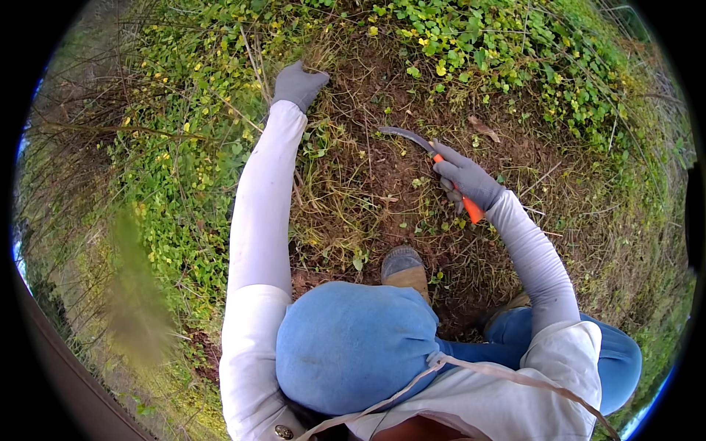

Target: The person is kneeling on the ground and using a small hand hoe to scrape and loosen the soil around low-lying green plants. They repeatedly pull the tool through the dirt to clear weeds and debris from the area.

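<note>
My right hand, in a grey glove, grips the orange handle of a sickle. Its curved metal blade points left over the brown soil. Up and to the left, my left hand, gloved too, is closed at the edge of the green weeds; stems lie right by its fingers, but whether it grips any is hidden. Pulled or cut vines lie tangled on the soil between my arms.
Leafy plants grow along the top and the left side. Dry twigs stand at the far left. A boot and my bent knees in blue trousers are below. A blurred leaf or stalk hangs close to the camera.
</note>
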`<control>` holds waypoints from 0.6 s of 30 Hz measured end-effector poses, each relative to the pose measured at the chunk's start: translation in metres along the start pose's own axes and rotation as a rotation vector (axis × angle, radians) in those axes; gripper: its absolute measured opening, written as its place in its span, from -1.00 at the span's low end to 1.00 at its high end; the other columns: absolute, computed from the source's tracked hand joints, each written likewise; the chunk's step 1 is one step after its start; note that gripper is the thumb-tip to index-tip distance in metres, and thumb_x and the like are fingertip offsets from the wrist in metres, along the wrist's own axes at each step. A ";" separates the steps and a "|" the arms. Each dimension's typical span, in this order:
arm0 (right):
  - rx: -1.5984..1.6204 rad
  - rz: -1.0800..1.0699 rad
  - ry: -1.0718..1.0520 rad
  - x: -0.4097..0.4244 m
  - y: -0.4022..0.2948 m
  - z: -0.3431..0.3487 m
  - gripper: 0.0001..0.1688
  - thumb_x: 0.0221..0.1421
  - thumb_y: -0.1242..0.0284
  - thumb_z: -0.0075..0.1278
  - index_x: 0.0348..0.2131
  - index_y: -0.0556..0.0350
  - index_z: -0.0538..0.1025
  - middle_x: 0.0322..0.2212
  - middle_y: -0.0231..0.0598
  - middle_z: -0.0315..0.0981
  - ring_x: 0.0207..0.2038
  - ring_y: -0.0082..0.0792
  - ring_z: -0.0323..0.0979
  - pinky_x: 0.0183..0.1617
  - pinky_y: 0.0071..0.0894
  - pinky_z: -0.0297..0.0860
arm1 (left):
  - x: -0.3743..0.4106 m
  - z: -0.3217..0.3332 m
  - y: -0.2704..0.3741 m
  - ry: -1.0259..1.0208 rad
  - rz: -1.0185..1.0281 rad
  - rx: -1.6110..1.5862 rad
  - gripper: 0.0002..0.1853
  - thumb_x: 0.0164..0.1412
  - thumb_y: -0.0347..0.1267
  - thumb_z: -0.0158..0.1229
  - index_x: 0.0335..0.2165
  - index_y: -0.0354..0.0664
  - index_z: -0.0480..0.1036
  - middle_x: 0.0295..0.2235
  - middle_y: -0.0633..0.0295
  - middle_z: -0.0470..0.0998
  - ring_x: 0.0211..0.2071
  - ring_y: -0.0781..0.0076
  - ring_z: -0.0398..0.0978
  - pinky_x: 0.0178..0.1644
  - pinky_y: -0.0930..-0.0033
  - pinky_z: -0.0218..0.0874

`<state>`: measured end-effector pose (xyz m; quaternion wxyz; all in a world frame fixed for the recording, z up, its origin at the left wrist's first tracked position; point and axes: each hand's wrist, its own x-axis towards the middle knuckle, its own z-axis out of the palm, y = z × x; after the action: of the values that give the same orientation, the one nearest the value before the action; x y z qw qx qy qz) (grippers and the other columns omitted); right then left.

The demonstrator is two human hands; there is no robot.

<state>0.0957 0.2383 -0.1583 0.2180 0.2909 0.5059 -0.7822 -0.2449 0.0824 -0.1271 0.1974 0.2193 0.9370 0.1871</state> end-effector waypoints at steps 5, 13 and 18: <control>0.035 0.009 -0.005 -0.005 -0.005 0.001 -0.26 0.29 0.35 -0.19 0.36 -0.08 -0.01 -0.62 -0.49 0.15 -0.66 -0.63 0.07 -0.61 -0.61 0.16 | -0.002 0.004 0.003 0.039 -0.020 -0.050 -0.18 -0.08 -0.10 0.37 -0.04 -0.63 0.35 -0.40 0.02 0.64 -0.34 0.32 0.59 -0.18 0.39 0.37; 0.139 -0.007 0.064 -0.007 -0.009 0.007 -0.27 0.28 0.34 -0.17 0.36 -0.18 0.01 -0.61 -0.50 0.19 -0.69 -0.63 0.12 -0.64 -0.58 0.17 | -0.001 0.006 -0.005 0.063 -0.052 0.054 -0.40 -0.08 -0.12 0.33 -0.15 -0.39 0.51 -0.42 0.01 0.62 -0.34 0.22 0.59 -0.16 0.29 0.37; 0.136 -0.168 0.185 0.026 -0.053 0.033 -0.25 0.25 0.31 -0.16 0.36 -0.22 0.01 -0.57 -0.42 0.23 -0.65 -0.59 0.19 -0.62 -0.54 0.26 | 0.000 0.001 -0.026 0.066 -0.017 -0.061 -0.36 -0.09 -0.09 0.31 -0.14 -0.41 0.50 -0.37 -0.06 0.62 -0.29 0.12 0.58 -0.11 0.25 0.36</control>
<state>0.0348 0.2275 -0.1300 0.0839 0.3323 0.4924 -0.8001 -0.2533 0.0609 -0.1396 0.1744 0.1990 0.9386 0.2213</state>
